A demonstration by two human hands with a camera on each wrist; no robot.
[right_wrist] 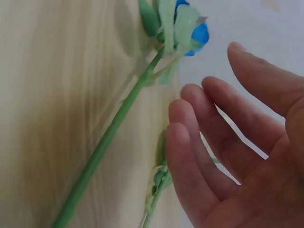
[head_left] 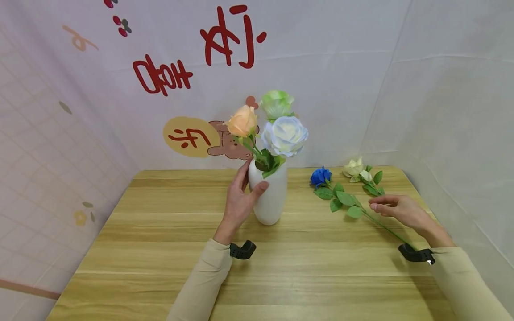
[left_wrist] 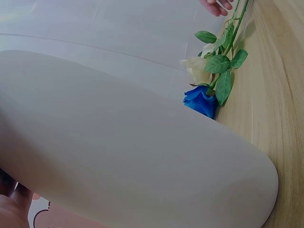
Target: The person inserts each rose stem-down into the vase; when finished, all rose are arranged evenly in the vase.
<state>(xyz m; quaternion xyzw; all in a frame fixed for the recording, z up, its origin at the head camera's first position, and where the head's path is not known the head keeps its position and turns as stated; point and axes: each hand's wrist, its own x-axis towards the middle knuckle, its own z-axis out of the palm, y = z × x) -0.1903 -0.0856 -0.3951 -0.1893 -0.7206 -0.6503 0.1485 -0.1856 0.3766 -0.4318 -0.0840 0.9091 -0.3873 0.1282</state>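
Note:
My left hand holds a white vase near its top, thumb across the front and fingers round the far left side. The vase stands upright on the table and fills much of the left wrist view. In it are a peach rose, a green rose and a pale blue rose. To the right, my right hand hovers near the stem of a deep blue rose lying flat. Its fingers are loosely bent and hold nothing, as the right wrist view shows. Behind it lies a cream rose.
The wooden table ends at a cloth-covered back wall with red lettering and a cartoon figure. Pale side walls rise at left and right. Each wrist wears a black camera band; the right one overlaps the blue rose's stem end.

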